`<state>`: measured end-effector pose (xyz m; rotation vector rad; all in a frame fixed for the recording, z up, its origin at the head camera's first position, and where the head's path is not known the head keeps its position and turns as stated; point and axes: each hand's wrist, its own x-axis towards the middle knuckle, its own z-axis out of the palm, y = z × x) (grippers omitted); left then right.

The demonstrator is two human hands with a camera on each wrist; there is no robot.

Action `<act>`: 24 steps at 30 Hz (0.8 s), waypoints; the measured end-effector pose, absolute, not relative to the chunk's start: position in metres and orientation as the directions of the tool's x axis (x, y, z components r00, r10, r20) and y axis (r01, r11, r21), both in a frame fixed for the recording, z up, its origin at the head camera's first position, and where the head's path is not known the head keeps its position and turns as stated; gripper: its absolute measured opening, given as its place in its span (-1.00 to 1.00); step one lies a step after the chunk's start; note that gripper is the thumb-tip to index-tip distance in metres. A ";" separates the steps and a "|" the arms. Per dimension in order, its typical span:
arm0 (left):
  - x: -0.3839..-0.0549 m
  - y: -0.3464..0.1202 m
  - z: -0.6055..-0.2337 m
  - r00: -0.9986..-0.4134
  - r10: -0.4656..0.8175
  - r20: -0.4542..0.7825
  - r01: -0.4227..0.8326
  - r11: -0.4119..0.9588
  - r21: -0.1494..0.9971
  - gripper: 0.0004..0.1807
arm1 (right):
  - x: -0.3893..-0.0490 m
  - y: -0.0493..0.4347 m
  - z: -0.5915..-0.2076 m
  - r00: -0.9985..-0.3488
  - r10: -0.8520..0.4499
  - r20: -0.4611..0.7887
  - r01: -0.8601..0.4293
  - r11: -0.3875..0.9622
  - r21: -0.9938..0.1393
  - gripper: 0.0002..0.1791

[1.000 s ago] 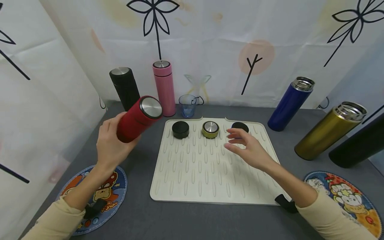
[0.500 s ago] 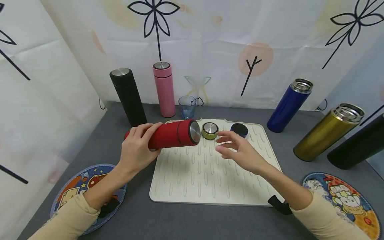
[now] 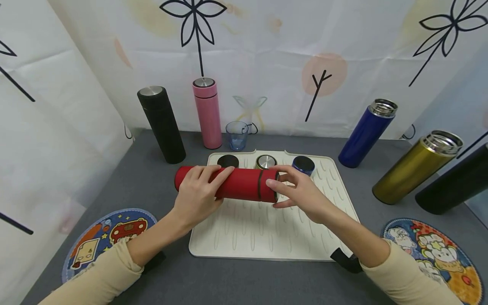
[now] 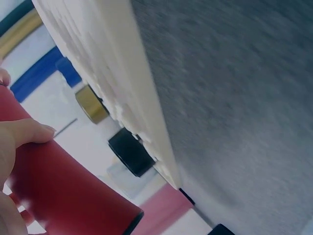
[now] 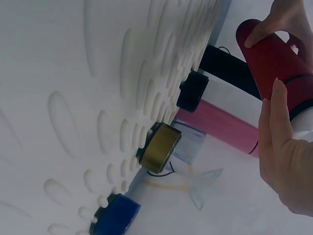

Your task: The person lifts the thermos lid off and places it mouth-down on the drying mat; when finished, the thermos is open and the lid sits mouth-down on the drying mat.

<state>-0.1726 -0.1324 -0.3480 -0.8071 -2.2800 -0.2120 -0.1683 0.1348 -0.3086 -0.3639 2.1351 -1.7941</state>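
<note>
A red thermos flask [image 3: 240,183] lies sideways in the air over the cream ribbed mat [image 3: 251,237], its lid end toward the right. My left hand [image 3: 198,190] grips its body from above, thumb and fingers curled round it; the left wrist view shows the thumb [image 4: 32,132] along the red side. At the lid end, my right hand [image 3: 301,190] has its thumb on the near side and other fingers above and below, around the lid. Behind the flask, a black lid [image 3: 228,161], a gold lid [image 3: 265,161] and a blue lid [image 3: 303,164] sit on the mat.
A black thermos [image 3: 162,125], a pink thermos [image 3: 207,112] and a small blue glass [image 3: 237,135] stand at the back left. On the right are lidless blue [image 3: 366,135] and gold [image 3: 415,167] flasks, plus a dark one [image 3: 453,182]. Round cartoon placemats [image 3: 110,237] lie either side.
My left hand has carried the red thermos rightward and lowered it from a tilted pose to nearly level over the mat. The right hand has shifted left and now meets its lid end.
</note>
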 end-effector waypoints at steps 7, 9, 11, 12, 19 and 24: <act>-0.170 -0.127 -0.344 -0.593 0.515 0.619 0.601 0.794 -0.085 -0.16 | -0.168 0.139 -0.305 -0.916 -0.392 -0.088 0.007 0.203 -0.979 -0.43; -0.170 -0.127 -0.343 -0.591 0.524 0.613 0.605 0.791 -0.093 -0.17 | -0.169 0.141 -0.306 -0.916 -0.393 -0.081 -0.007 0.217 -0.976 -0.45; -0.170 -0.126 -0.341 -0.589 0.532 0.608 0.608 0.787 -0.099 -0.17 | -0.170 0.143 -0.307 -0.914 -0.401 -0.063 -0.031 0.223 -0.974 -0.46; -0.170 -0.126 -0.341 -0.591 0.535 0.604 0.611 0.786 -0.099 -0.17 | -0.170 0.144 -0.308 -0.912 -0.407 -0.049 -0.048 0.226 -0.973 -0.46; -0.170 -0.126 -0.336 -0.636 0.542 0.550 0.631 0.775 -0.033 -0.15 | -0.174 0.154 -0.314 -0.811 -0.543 0.218 -0.395 0.233 -0.889 -0.33; -0.170 -0.126 -0.336 -0.660 0.539 0.523 0.627 0.779 -0.011 -0.16 | -0.179 0.159 -0.313 -0.654 -0.630 0.419 -0.689 0.267 -0.674 -0.24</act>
